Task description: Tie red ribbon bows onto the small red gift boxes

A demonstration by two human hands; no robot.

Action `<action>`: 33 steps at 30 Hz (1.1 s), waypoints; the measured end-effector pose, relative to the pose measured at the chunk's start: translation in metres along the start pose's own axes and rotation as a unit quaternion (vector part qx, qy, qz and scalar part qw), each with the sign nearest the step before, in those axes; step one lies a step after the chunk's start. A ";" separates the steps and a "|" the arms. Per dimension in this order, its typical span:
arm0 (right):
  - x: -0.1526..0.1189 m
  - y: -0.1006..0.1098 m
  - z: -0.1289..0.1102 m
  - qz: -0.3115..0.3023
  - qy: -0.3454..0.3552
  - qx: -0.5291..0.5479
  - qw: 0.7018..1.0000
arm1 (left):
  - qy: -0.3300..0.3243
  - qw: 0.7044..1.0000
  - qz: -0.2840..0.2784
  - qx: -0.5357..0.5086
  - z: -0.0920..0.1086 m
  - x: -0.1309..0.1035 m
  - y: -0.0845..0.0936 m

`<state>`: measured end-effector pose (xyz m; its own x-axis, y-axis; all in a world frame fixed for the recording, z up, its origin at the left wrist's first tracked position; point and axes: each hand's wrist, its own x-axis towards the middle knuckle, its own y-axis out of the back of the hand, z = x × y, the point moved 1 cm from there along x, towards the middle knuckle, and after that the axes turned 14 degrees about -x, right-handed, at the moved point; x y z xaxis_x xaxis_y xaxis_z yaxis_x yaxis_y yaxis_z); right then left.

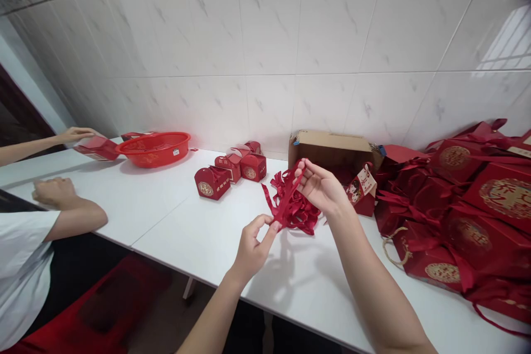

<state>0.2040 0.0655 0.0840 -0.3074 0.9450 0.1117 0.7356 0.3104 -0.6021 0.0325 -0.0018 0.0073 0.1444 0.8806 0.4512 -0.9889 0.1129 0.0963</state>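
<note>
A red ribbon [286, 202] is stretched between my two hands above the white table [182, 232]. My left hand [258, 240] pinches its lower end between thumb and finger. Higher up and to the right, my right hand [317, 183] grips the other end with its fingertips. Behind and below them lies a tangled pile of red ribbons [301, 213]. Several small red boxes with gold print, such as this box [212, 182], stand left of the pile.
An open cardboard box [336, 146] stands by the wall, with a tagged red box [363, 191] at its front. Many red gift boxes [473, 221] are heaped at right. At left are a red plastic basin [155, 149] and another person's hand [77, 134] touching a red box [97, 147].
</note>
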 end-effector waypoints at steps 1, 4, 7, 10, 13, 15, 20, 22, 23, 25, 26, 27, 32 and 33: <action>0.003 0.005 -0.002 0.018 -0.009 0.028 0.999 | 0.014 1.000 0.004 -0.001 -0.001 -0.005 0.003; 0.012 0.020 -0.006 0.076 -0.014 0.073 0.994 | 0.026 0.999 0.034 0.010 -0.006 -0.019 0.013; 0.019 0.034 -0.009 0.134 0.009 0.078 0.988 | 0.037 0.997 0.045 0.060 -0.016 -0.030 0.022; 0.020 0.050 -0.016 0.198 0.065 0.035 0.978 | 0.043 0.992 0.054 0.109 -0.029 -0.044 0.033; 0.018 0.066 -0.027 0.275 0.133 -0.033 0.952 | 0.057 0.990 0.074 0.105 -0.038 -0.059 0.046; 0.016 0.074 -0.035 0.308 0.155 -0.051 0.937 | 0.063 0.990 0.085 0.094 -0.038 -0.068 0.055; 0.008 0.083 -0.050 0.302 0.174 -0.012 0.937 | 0.069 0.990 0.123 0.027 -0.027 -0.087 0.078; 0.004 0.086 -0.055 0.305 0.185 0.004 0.934 | 0.062 0.988 0.144 0.019 -0.023 -0.091 0.086; 0.001 0.088 -0.058 0.308 0.188 0.010 0.932 | 0.054 0.987 0.151 0.028 -0.021 -0.093 0.090; -0.004 0.094 -0.064 0.310 0.191 0.024 0.931 | 0.035 0.985 0.160 0.058 -0.020 -0.093 0.097; -0.006 0.097 -0.067 0.307 0.196 0.035 0.931 | 0.028 0.984 0.162 0.073 -0.020 -0.092 0.099; -0.008 0.099 -0.070 0.301 0.204 0.050 0.930 | 0.024 0.983 0.159 0.089 -0.021 -0.089 0.102; -0.021 0.098 -0.082 0.241 0.244 0.110 0.933 | -0.004 0.977 0.135 0.164 -0.037 -0.035 0.122; -0.027 0.094 -0.084 0.230 0.254 0.103 0.934 | -0.021 0.970 0.175 0.170 -0.043 -0.016 0.129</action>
<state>0.3328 0.0777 0.0908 0.3766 0.9168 0.1327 0.5713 -0.1171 -0.8124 -0.0991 0.0183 -0.0252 -0.1903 0.8175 0.5436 -0.9104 -0.3541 0.2138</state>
